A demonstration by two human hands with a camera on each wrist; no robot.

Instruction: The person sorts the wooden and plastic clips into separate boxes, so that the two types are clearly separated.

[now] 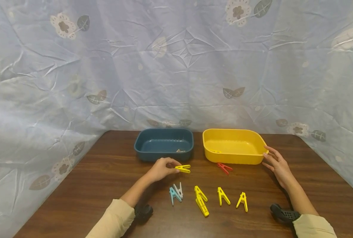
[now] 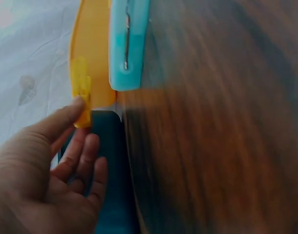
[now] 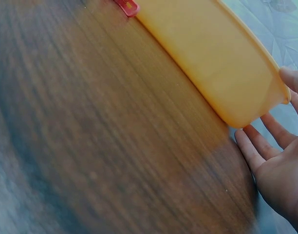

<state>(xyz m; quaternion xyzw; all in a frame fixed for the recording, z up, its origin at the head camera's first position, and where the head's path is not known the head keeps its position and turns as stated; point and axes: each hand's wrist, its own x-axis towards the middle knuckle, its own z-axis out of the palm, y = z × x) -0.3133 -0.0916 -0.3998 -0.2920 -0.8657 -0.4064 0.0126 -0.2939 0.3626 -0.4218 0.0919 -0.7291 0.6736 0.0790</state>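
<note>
My left hand [image 1: 162,169] pinches a yellow clip [image 1: 180,168] between thumb and fingertips, to the left of the yellow bin [image 1: 232,159] and a little on my side of it. What counts most, I judge, is its line: the long axis runs sideways, legs pointing away from my fingers toward the yellow bin, with my left hand plainly the nearer one. My right hand [image 1: 279,168] is at the yellow bin's right front corner, fingers extended and resting against it; the right wrist view crops that hand, so I can't be sure how firmly they press. A red clip [image 1: 222,166] lies just in front of the yellow bin, and a blue bin [image 1: 164,156] stands just left of it. Loose yellow clips [image 1: 202,205] lie well in front of the yellow bin, with a light-blue clip [image 1: 172,191] and a gray clip [image 1: 180,195] farther left.
</note>
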